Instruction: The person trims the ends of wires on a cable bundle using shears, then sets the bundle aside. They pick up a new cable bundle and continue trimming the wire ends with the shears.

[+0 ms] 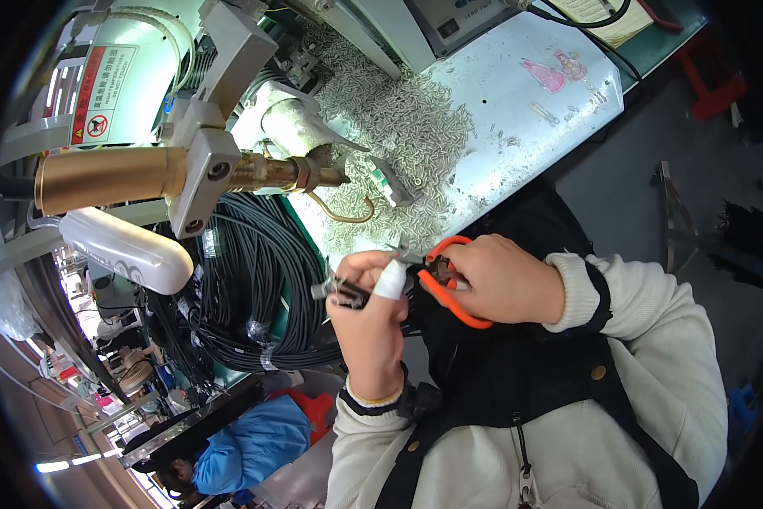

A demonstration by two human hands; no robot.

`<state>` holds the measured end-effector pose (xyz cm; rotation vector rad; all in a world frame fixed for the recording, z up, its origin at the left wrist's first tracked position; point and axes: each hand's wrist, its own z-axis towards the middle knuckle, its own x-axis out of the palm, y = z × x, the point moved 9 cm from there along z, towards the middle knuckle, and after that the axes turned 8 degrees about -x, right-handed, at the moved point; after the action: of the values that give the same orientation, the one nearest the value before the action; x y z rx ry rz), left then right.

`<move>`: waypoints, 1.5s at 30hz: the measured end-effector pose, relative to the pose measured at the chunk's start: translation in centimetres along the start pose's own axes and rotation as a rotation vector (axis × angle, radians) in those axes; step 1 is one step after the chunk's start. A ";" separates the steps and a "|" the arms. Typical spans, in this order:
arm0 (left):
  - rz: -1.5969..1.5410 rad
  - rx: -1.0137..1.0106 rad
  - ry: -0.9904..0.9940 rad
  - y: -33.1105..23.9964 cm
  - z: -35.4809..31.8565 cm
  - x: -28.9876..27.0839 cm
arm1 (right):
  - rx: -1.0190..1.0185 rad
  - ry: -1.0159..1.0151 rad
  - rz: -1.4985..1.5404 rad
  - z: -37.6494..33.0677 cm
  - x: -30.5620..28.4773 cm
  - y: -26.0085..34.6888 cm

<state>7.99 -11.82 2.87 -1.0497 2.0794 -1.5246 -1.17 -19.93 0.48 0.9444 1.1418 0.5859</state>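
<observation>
My right hand [510, 278] is closed round orange-handled pliers [475, 319], whose metal jaws reach to the fingertips of my left hand [366, 339]. That left hand is closed on a short dark cylindrical connector [347, 293] with a silvery end pointing left. A white finger cover [391, 280] sits on its thumb. What lies between the jaws is too small to make out. Just beyond my hands, a heap of small metal pins [398, 127] is spread over the pale worktop [517, 102].
A brass-coloured soldering iron [110, 178] is clamped left of the pins, above a bent tube [347, 219]. Coiled black cable [263, 280] lies to the left. A grey box [466, 25] stands at the back. Lower left, a person in blue [254, 445] sits nearby.
</observation>
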 end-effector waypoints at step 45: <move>-0.189 -0.293 0.330 0.4 5.4 0.9 | 0.028 -0.413 0.444 5.0 -5.0 -1.2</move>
<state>10.82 -16.06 0.69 -1.1923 2.5553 -1.6062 1.81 -26.15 2.43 1.2867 0.5719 0.6894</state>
